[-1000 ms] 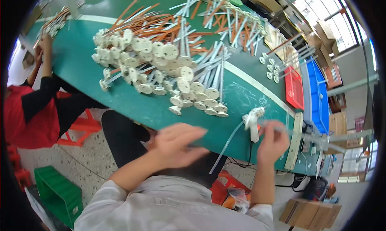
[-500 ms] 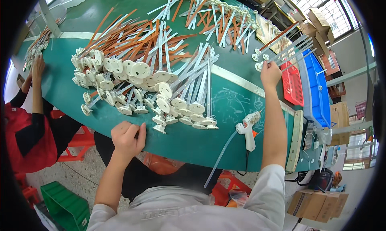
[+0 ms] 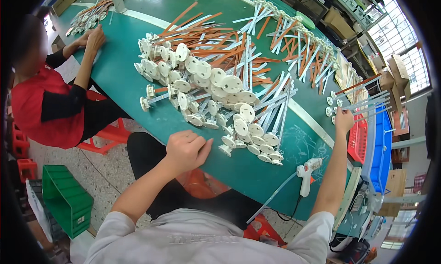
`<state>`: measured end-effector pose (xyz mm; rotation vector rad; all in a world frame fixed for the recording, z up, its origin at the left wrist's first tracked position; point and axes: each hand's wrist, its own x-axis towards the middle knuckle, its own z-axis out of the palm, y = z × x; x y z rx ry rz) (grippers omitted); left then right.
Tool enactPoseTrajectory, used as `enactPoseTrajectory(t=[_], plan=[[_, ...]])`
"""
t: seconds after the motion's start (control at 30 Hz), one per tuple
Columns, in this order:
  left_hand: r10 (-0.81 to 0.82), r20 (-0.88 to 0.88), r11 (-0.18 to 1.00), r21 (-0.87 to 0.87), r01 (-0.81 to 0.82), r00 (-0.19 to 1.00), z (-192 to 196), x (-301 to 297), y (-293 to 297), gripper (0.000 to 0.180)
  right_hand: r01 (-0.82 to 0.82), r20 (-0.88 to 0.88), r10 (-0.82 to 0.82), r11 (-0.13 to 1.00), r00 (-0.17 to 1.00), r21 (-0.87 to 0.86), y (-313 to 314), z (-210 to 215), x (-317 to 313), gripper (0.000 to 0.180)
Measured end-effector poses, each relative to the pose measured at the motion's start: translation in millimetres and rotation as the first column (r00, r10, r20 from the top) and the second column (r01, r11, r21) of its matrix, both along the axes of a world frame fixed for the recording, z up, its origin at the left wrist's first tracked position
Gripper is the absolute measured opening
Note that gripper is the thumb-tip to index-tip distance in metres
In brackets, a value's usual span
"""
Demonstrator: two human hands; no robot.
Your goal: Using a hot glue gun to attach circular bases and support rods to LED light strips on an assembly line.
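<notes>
White disc-headed parts with long stems [image 3: 220, 103] are lying in a big heap across the middle of the green table [image 3: 124, 80], many with orange strips, many with pale ones; I judge this heap to be the finished share of the work. A smaller group is waiting at the far right edge [image 3: 353, 101], so some work seems left. The right hand [image 3: 343, 120] is reaching out there and is closing its fingers on one stem of that group. The left hand [image 3: 184, 149] is resting loosely clenched on the near table edge and is holding nothing. A white glue gun [image 3: 307, 172] is lying near the edge between the arms, its cable hanging down. Another person in red [image 3: 50, 108] is working at the left side. Red and blue crates [image 3: 372, 140] are standing at the right, a green crate [image 3: 64, 197] on the speckled floor, and windows are showing behind.
</notes>
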<state>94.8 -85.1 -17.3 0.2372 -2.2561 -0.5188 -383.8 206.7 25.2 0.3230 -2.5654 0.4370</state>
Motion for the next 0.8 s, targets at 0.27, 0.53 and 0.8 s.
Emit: enactPoseTrajectory(t=[0.27,0.53,0.8], plan=[[0.0,-0.05,1.0,0.01,0.0,0.999,-0.8,3.6,0.7,0.027,-0.285,0.297,0.27,0.959,0.916,0.006,-66.8,74.4,163.5,0.045],[0.004,-0.031,1.0,0.002,-0.004,1.0,-2.9,3.1,0.3,0.027,-0.494,0.546,0.389,0.868,0.742,0.054,-116.9,27.0,198.7,0.042],[0.016,-0.038,1.0,0.026,-0.015,0.999,-4.4,3.0,5.0,0.026,-0.079,0.848,0.398,0.914,0.349,-0.397,-95.2,10.0,205.5,0.022]])
